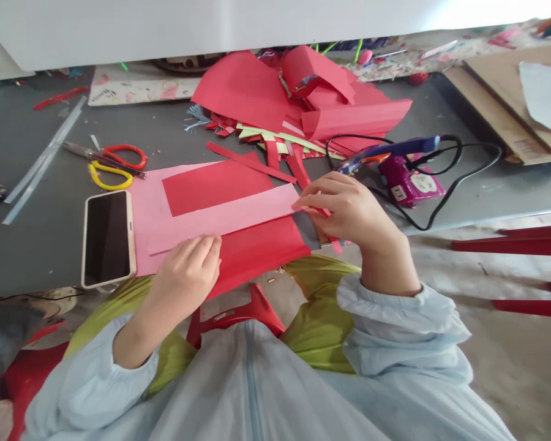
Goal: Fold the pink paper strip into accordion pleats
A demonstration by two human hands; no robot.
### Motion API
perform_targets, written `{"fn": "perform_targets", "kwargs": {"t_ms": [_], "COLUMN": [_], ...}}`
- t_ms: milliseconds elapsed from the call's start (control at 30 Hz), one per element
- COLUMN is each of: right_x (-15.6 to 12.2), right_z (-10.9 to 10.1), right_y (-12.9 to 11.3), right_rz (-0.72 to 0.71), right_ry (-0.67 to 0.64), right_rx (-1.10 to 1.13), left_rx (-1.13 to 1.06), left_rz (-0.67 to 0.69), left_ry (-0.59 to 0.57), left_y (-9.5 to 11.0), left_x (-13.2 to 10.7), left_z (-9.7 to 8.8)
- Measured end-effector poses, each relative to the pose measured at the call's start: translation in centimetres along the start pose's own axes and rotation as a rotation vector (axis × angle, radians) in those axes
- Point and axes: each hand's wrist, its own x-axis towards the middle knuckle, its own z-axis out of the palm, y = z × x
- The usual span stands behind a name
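A long pink paper strip (229, 215) lies slanted across the sheets at the table's front edge. My right hand (349, 205) pinches its right end between thumb and fingers. Closed, with its fingers bent together, my left hand (190, 263) grips the strip's lower edge near the left end; its fingertips and thumb are partly hidden. Beneath the strip are a red sheet (261, 248), which hangs over the table edge, a red piece (220, 184) and a larger pink sheet (142, 214).
Left of the papers lie a phone (109, 239), scissors (112, 168) with red and yellow handles, and clear glue sticks (46, 162). Red paper (243, 89) and strips heap behind. A blue glue gun (395, 149), its cord and a purple power socket (411, 180) stand right, before cardboard (496, 110).
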Motion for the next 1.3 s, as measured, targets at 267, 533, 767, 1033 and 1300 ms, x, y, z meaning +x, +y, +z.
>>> {"fn": "perform_targets", "kwargs": {"t_ms": [267,533,767,1033,1300], "right_x": [0.8,1.1,1.4,1.6,0.9], "right_z": [0.0,2.0,3.5,3.7,2.9], "right_y": [-6.0,-11.2,-12.6,-13.4,-12.8], "right_rz": [-0.080,-0.064,-0.023,0.019,0.088], "right_ry": [-0.270,-0.261,-0.236,-0.207,-0.227], "right_rx": [-0.313,-0.357,-0.348,-0.373,-0.488], "left_rx": [0.096,0.094,0.085,0.077,0.163], "left_rz": [-0.085,-0.098,-0.131,-0.192,-0.256], "left_ry": [-0.035,-0.020,-0.052,-0.038,-0.025], "left_y": [2.1,4.0,4.7,4.5,4.2], "left_x": [0.0,0.0,0.1,0.3,0.2], "left_z": [0.2,1.4,1.5,1.1,0.7]}}
